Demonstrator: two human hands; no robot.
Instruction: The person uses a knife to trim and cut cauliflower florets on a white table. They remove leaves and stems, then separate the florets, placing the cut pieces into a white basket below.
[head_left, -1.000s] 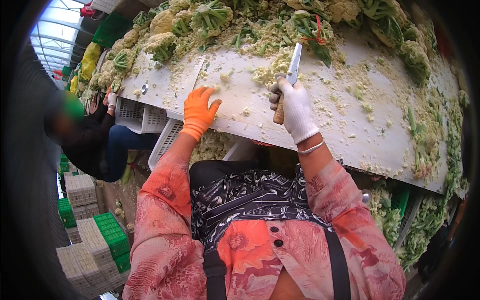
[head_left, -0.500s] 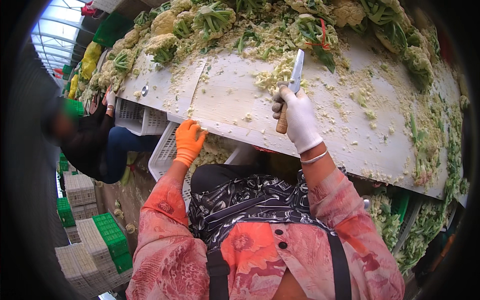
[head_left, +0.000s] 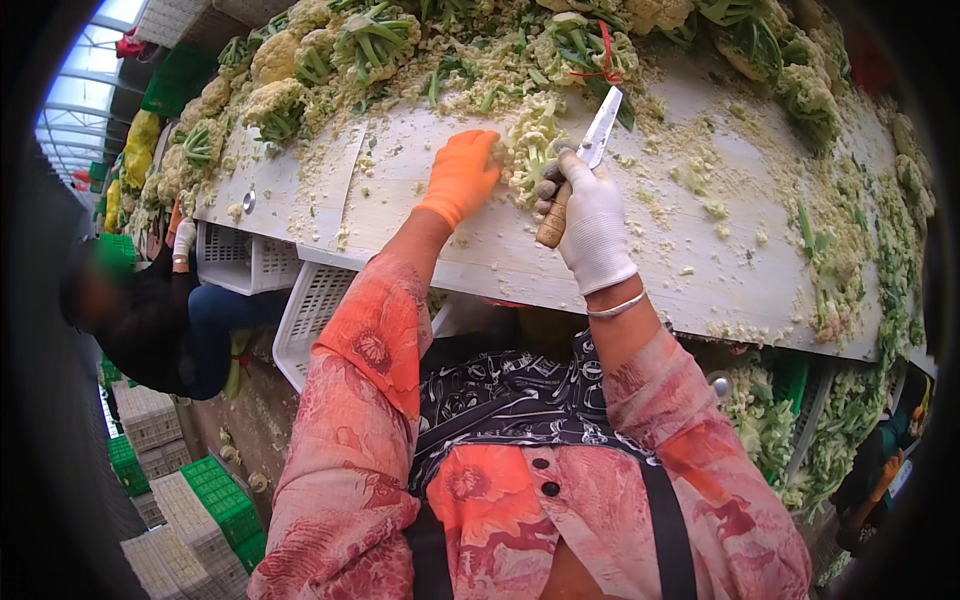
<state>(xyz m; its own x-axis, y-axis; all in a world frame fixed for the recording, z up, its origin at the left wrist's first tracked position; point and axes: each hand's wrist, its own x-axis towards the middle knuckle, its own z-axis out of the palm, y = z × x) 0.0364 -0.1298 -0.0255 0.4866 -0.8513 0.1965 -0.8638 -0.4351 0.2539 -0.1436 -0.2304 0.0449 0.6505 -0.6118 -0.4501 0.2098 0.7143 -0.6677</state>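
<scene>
My left hand, in an orange glove, is over the white board with its fingers curled against the left side of a pale cauliflower piece with green stems. Its fingertips are partly hidden. My right hand, in a white glove with grey fingertips, is closed round the wooden handle of a knife. The blade points up and away, just right of the cauliflower piece. Trimmed crumbs and small florets lie scattered round both hands on the board.
Cauliflower heads and leaves line the board's far side. A red tie lies near the blade. A white crate stands below the front edge. At left sits another person, near stacked crates.
My left hand has moved from over the crate, forward and right, to the cauliflower piece. My right hand still grips the knife. The whole view has shifted slightly.
</scene>
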